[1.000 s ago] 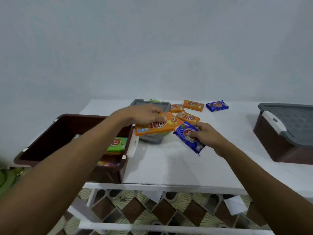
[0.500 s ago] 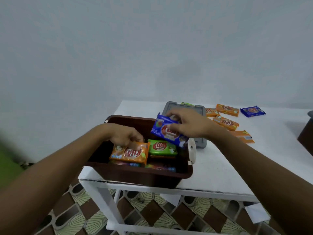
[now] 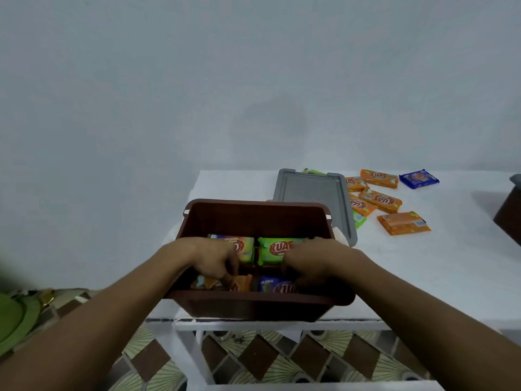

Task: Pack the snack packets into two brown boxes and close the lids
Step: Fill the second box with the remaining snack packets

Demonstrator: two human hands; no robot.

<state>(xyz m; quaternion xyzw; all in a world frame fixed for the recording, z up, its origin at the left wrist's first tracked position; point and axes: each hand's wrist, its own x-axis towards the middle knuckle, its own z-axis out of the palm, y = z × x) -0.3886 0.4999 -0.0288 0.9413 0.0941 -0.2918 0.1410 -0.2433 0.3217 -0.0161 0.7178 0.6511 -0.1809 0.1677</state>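
An open brown box [image 3: 255, 217] stands at the table's near left corner. Both my hands are inside it. My left hand [image 3: 212, 259] curls its fingers on an orange packet [image 3: 215, 283] at the box's near left. My right hand [image 3: 308, 265] holds a blue packet [image 3: 275, 286] at the near right. Behind them lie a multicoloured packet [image 3: 245, 248] and a green packet [image 3: 275, 249]. The box's grey lid [image 3: 313, 193] lies on the table behind it.
Several orange packets [image 3: 379, 198] and a blue packet [image 3: 418, 179] lie loose on the white table [image 3: 423, 263] to the right. A second brown box [image 3: 510, 213] shows at the right edge. Tiled floor lies below.
Both hands carried packets from the table into the brown box and lowered them to its near side. My view turned left and down over the box.
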